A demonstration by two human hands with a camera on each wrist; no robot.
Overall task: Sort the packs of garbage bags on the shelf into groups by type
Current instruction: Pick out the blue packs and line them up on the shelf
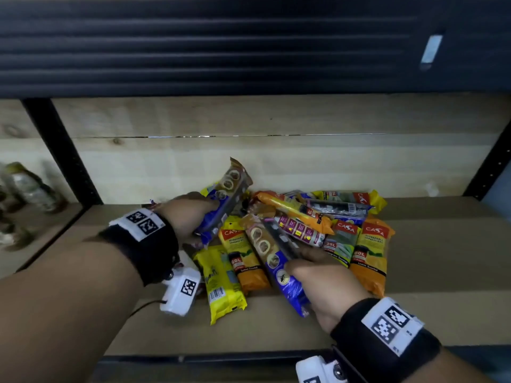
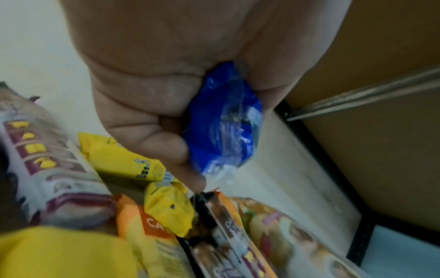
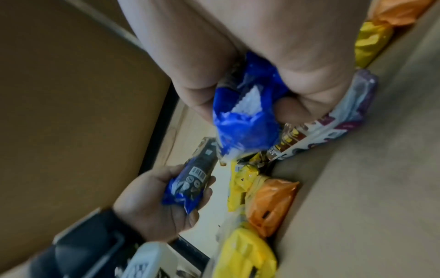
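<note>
A heap of garbage-bag packs (image 1: 318, 225) lies on the wooden shelf (image 1: 431, 272). My left hand (image 1: 190, 214) grips a blue and brown pack (image 1: 226, 200) and holds it tilted up at the heap's left; its blue end (image 2: 223, 120) sits in my fist. My right hand (image 1: 318, 272) grips a second blue and brown pack (image 1: 273, 255) near its lower end, seen as a crumpled blue end (image 3: 243, 120). Yellow packs (image 1: 221, 283) and orange CASA packs (image 1: 372, 252) lie around them.
The shelf has a pale wooden back wall (image 1: 276, 150) and black metal uprights (image 1: 63, 153) on both sides. Blurred bottles (image 1: 27, 186) stand in the bay to the left. Bare shelf board lies left and right of the heap.
</note>
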